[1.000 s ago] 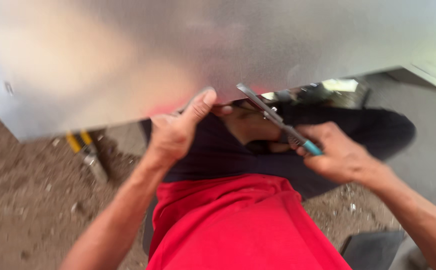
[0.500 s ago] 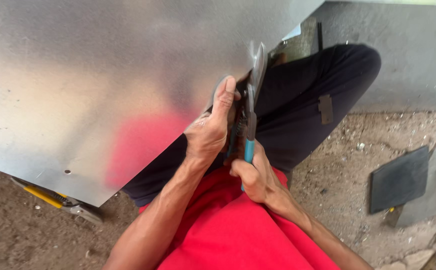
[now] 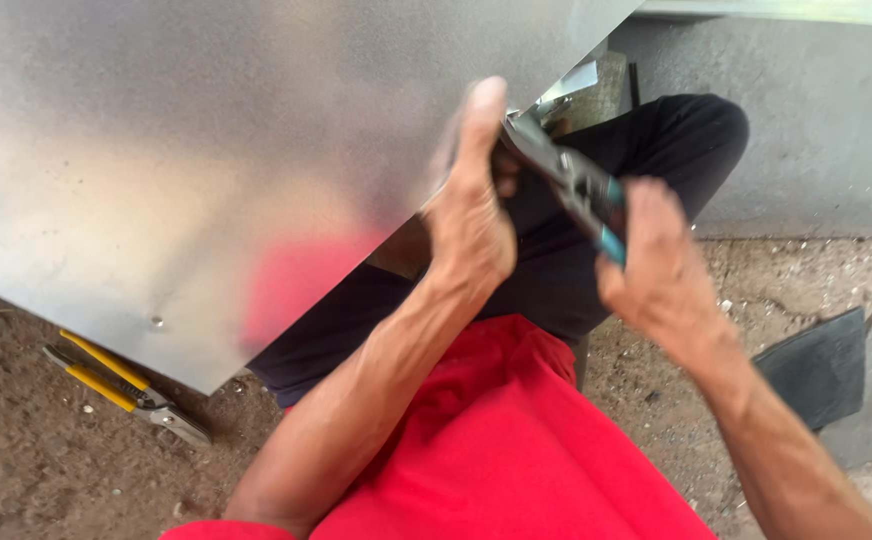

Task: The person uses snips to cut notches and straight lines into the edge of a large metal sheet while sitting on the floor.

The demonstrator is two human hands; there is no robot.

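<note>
Fingers of left hand point(image 3: 471, 215) pinch the edge of the metal sheet point(image 3: 206, 150), thumb pointing up along it. Right hand point(image 3: 656, 265) clenched around teal-handled snips point(image 3: 571, 185), blades at the sheet's edge above the dark trousers point(image 3: 646, 150). Sheet spans upper left of head view, over the lap. Yellow-handled snips point(image 3: 121, 385) lie on dirt floor point(image 3: 36, 470), lower left.
</note>
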